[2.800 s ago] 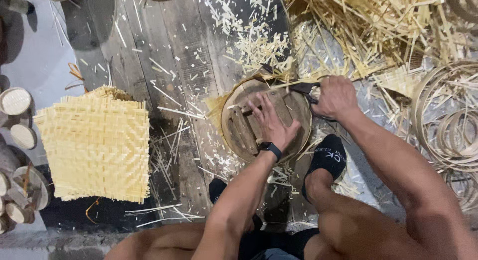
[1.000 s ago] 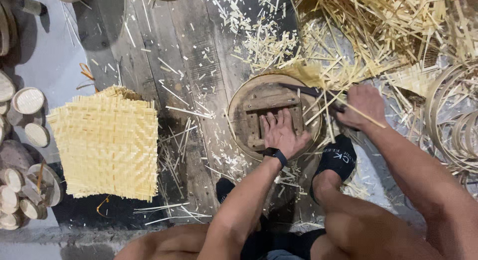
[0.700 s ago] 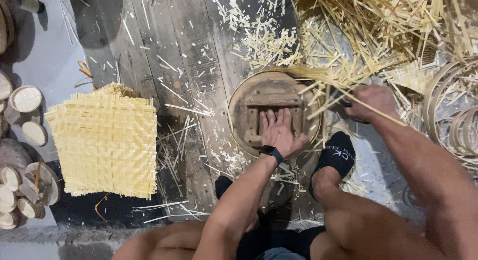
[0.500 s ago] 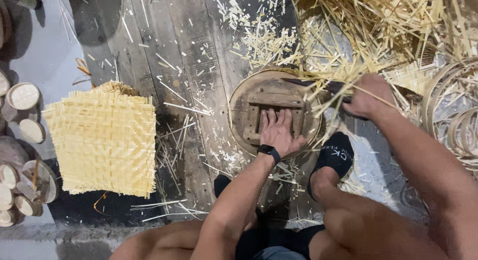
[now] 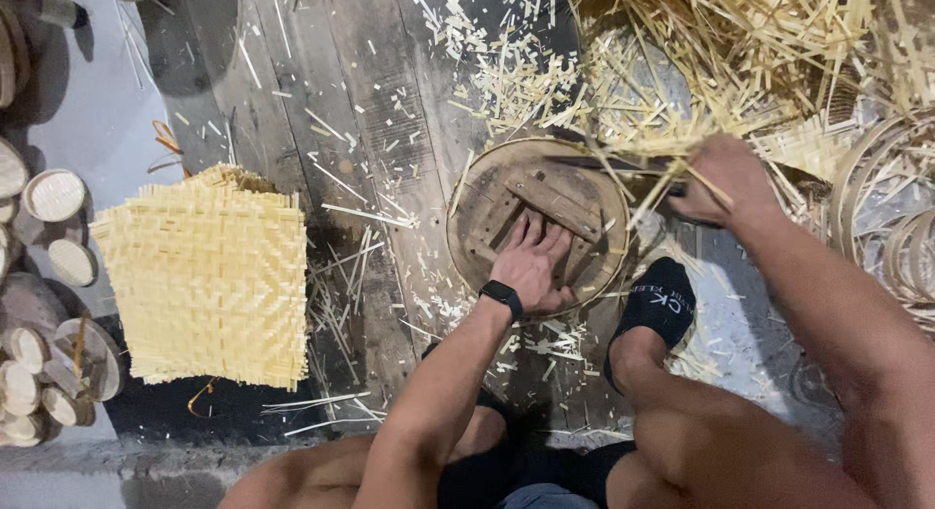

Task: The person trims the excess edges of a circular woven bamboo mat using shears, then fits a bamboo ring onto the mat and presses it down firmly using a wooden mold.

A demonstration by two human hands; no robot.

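Centrally, round wooden form (image 5: 539,217): rigid, seemingly weighty, best gripped by its rim. Left hand (image 5: 531,265) spread flat upon it; right hand (image 5: 723,181) clenched around dark blade (image 5: 609,164).

One round wooden form (image 5: 538,217) is seen; one stack of woven bamboo mats (image 5: 203,275) is counted; two hands are present, the left hand (image 5: 532,263) and the right hand (image 5: 723,180); one black wristwatch (image 5: 502,297) and one black sock (image 5: 656,304) are visible; loose bamboo strips (image 5: 740,51) cannot be counted.
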